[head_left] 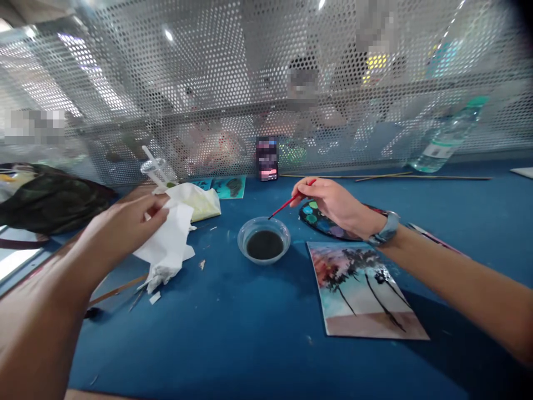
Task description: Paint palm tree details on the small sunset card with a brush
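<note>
In my right hand [327, 200] a thin red paintbrush [292, 204] is pinched, its dark tip pointing down at the far rim of a clear bowl [243, 244] of dark water. Below that wrist lies a painting [353, 300] of palm trees against a pink and blue sky. Partly covered by the same hand and forearm is a black palette [307, 216] with blobs of paint. My left hand [129, 225] is closed with its fingertips on a crumpled white tissue [170, 241], which hangs down to the table.
A phone [267, 160] leans on the perforated metal screen [200, 66]. Around it are a plastic cup [160, 171], teal paintings [229, 188], thin sticks [387, 177] and a tilted water bottle [449, 136]. A dark bag [54, 197] sits at left; people are behind the screen.
</note>
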`<state>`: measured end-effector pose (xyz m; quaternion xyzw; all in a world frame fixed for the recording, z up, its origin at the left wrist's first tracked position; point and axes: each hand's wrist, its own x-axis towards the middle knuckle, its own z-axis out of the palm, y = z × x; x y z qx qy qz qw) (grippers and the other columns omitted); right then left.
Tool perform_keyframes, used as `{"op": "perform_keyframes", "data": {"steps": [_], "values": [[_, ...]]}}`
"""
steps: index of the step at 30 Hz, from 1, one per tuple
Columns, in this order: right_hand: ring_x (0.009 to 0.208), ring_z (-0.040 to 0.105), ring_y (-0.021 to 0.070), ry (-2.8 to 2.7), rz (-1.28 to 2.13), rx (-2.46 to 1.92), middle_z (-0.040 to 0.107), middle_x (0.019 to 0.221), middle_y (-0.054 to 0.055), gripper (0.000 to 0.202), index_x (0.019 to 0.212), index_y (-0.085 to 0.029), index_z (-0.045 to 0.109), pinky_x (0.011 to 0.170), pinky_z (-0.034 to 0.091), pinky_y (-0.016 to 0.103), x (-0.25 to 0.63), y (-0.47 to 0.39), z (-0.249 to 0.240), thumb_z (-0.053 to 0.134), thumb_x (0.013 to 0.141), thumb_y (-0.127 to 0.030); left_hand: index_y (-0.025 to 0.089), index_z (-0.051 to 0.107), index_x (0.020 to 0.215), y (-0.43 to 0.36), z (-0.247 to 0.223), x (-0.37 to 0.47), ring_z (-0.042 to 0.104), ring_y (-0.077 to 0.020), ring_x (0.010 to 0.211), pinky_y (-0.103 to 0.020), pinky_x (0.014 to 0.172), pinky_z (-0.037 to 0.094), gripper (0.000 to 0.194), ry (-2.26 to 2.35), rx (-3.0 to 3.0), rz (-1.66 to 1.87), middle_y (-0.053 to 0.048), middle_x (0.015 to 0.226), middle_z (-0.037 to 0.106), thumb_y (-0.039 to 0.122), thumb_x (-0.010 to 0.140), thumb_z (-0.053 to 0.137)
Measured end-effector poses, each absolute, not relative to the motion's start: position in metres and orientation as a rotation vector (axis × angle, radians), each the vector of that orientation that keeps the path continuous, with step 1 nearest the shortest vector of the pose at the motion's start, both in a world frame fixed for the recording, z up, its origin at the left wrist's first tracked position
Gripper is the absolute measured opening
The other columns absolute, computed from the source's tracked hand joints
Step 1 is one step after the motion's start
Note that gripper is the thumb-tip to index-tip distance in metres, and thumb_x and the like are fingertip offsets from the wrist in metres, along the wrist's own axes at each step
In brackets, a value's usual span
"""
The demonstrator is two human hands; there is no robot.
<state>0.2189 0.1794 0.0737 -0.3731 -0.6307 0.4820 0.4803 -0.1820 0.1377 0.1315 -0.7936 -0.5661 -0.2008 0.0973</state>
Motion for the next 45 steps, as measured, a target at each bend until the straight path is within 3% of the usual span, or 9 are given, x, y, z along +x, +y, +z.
{"op": "perform_keyframes", "data": {"steps": [4,9,13,19,23,29,36,41,45], "values": [[0.081,0.067,0.0181,-1.444,1.208,-0.834,0.070,0.078,0.004,0.022,0.080,-0.020,0.067,0.090,0.050,0.037,0.225,0.175,0.074,0.063,0.089,-0.039,0.021,0.059,0.087,0.128,0.160,-0.120,0.050,-0.0128,0.060,-0.028,0.058,0.029,0.023,-1.775,-2.071,-0.579,0.003,0.067,0.057,0.041,0.097,0.054],[0.081,0.065,0.0176,-1.424,1.218,-0.755,0.068,0.075,0.002,0.023,0.078,-0.022,0.068,0.088,0.049,0.035,0.228,0.162,0.089,0.066,0.088,-0.043,0.020,0.058,0.086,0.140,0.161,-0.053,0.054,-0.0143,0.075,-0.029,0.067,0.035,0.021,-1.376,-2.515,-0.823,0.000,0.083,0.061,0.038,0.096,0.056],[0.086,0.065,0.0174,-1.485,1.165,-0.693,0.069,0.079,0.001,0.022,0.080,-0.023,0.070,0.091,0.048,0.033,0.232,0.153,0.100,0.068,0.088,-0.044,0.018,0.059,0.079,0.149,0.146,-0.020,0.050,-0.0115,0.068,-0.025,0.063,0.036,0.029,-1.513,-2.967,-1.233,0.002,0.072,0.056,0.042,0.095,0.057],[0.089,0.067,0.0168,-1.466,1.119,-0.641,0.070,0.085,0.001,0.016,0.082,-0.023,0.071,0.097,0.048,0.034,0.233,0.150,0.103,0.065,0.091,-0.034,0.016,0.064,0.085,0.160,0.130,-0.009,0.061,-0.0147,0.076,-0.026,0.071,0.051,0.032,-1.672,-3.370,-1.755,-0.004,0.083,0.066,0.047,0.091,0.062],[0.088,0.068,0.0161,-1.464,1.095,-0.664,0.070,0.083,0.001,0.017,0.082,-0.023,0.071,0.096,0.048,0.033,0.228,0.147,0.102,0.062,0.094,-0.030,0.017,0.066,0.093,0.161,0.128,-0.008,0.059,-0.0114,0.072,-0.020,0.061,0.046,0.030,-1.765,-3.372,-1.582,-0.004,0.094,0.068,0.042,0.079,0.077],[0.091,0.069,0.0171,-1.441,1.015,-0.708,0.071,0.086,0.001,0.016,0.086,-0.023,0.069,0.096,0.050,0.035,0.224,0.139,0.101,0.061,0.095,-0.033,0.017,0.061,0.081,0.158,0.126,-0.004,0.051,-0.0117,0.058,-0.021,0.049,0.035,0.035,-1.736,-3.359,-1.132,-0.001,0.070,0.059,0.052,0.087,0.065],[0.085,0.070,0.0169,-1.369,0.937,-0.778,0.069,0.081,0.001,0.019,0.081,-0.023,0.068,0.097,0.049,0.037,0.225,0.142,0.100,0.059,0.096,-0.030,0.018,0.063,0.094,0.159,0.110,0.002,0.053,-0.0127,0.068,-0.024,0.055,0.035,0.023,-1.479,-3.190,-1.219,-0.001,0.080,0.062,0.036,0.095,0.048],[0.081,0.070,0.0162,-1.308,0.925,-0.842,0.069,0.076,0.000,0.019,0.081,-0.023,0.069,0.095,0.050,0.036,0.224,0.137,0.104,0.062,0.095,-0.033,0.019,0.049,0.077,0.155,0.109,0.002,0.047,-0.0110,0.061,-0.028,0.057,0.032,0.018,-1.288,-2.892,-1.149,0.002,0.069,0.055,0.019,0.095,0.046],[0.073,0.067,0.0148,-1.303,0.937,-0.909,0.066,0.067,0.000,0.022,0.081,-0.023,0.070,0.093,0.051,0.036,0.221,0.132,0.108,0.062,0.095,-0.038,0.019,0.050,0.079,0.155,0.109,0.002,0.047,-0.0110,0.061,-0.027,0.056,0.032,0.017,-1.298,-2.893,-1.138,0.002,0.068,0.054,0.018,0.095,0.045]]}}
